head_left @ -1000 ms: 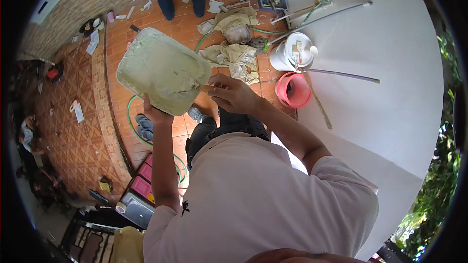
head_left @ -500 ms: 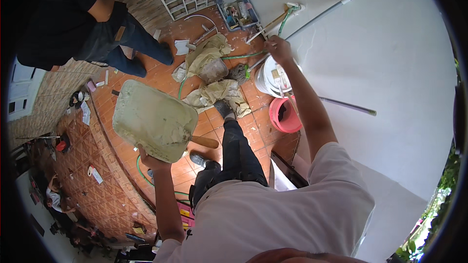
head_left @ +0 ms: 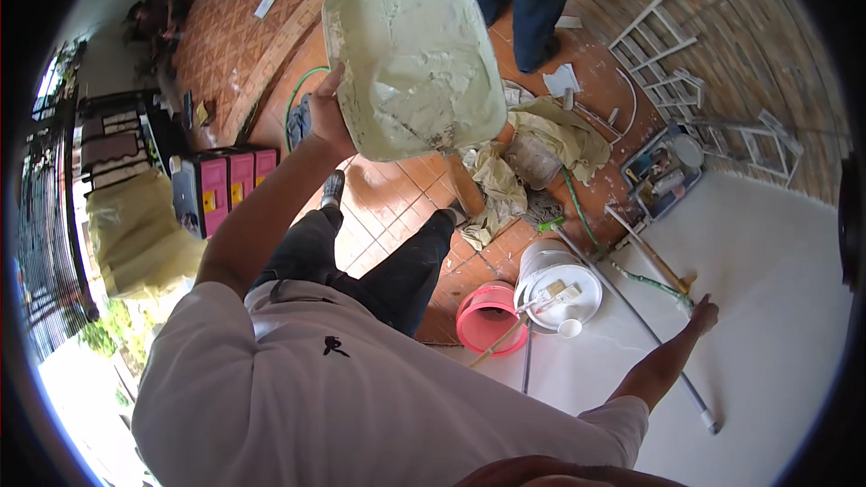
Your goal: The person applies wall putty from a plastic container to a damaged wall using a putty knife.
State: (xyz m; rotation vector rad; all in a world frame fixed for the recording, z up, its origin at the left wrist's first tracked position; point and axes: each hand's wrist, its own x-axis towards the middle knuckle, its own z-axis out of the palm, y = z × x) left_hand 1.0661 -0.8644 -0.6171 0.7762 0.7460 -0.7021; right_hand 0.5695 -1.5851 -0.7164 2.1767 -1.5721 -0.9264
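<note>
Tray, upper centre: pale green, round-cornered, smeared with paste; edge held by left hand. Right hand, lower right: grip cannot be told.

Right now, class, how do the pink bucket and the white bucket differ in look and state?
The white bucket is covered by a lid; the pink bucket is open.
The pink bucket's dark inside shows, while the white bucket's is hidden.
Both are round and stand side by side.
</note>
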